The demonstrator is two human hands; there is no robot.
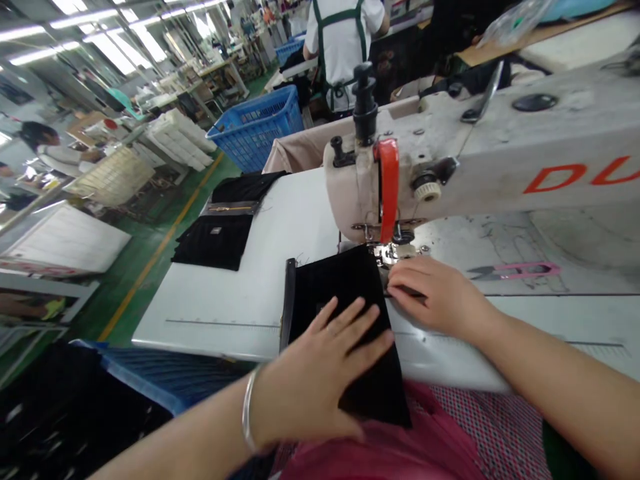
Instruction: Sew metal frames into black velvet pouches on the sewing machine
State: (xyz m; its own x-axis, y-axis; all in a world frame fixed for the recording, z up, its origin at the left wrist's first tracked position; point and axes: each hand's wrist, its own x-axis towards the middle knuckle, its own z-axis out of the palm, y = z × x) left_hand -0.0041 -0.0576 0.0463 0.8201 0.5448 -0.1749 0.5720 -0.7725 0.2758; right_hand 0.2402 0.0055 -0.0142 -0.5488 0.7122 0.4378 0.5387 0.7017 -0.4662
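Observation:
A black fabric panel [330, 277] lies on the white sewing table, its far corner at the presser foot [387, 255] of the sewing machine [357, 180]. Along the panel's left side runs a dark strip [289, 293]. My left hand [320, 373] rests on the panel, palm down with fingers spread. Beside the panel's right edge, close to the presser foot, my right hand [440, 293] has its fingers curled and the fingertips pressed together. What they pinch, if anything, is hidden. The panel's near end hangs over the table edge toward my lap.
Black pieces with a zipper [230, 209] lie at the table's far left. Pink-handled thread snips [520, 270] rest on the machine bed. A blue crate [260, 123] stands beyond the table; another blue crate [145, 373] is at lower left. A person in green straps [343, 40] stands behind.

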